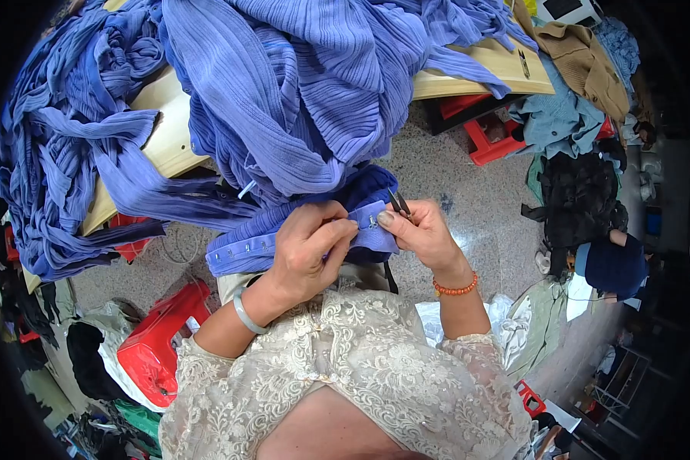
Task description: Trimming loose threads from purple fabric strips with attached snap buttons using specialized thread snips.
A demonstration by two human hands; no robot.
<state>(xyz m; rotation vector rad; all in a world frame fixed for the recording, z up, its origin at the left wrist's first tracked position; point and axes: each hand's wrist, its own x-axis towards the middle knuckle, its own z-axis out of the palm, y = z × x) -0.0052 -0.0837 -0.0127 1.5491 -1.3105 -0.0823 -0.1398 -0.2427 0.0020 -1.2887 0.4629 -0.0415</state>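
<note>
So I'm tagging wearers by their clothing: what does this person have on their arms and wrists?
Short cream lace sleeves with a floral pattern end above both elbows. The left hand has a pale grey-green bangle on its wrist; the right hand has an orange beaded bracelet. No gloves.

the small dark metal snips (399,202) are mostly hidden inside the right hand (425,234). the left hand (310,249) covers part of the blue ribbed knit garment's button band (241,253). the far pale wooden table (165,130) lies largely buried under cloth.
</note>
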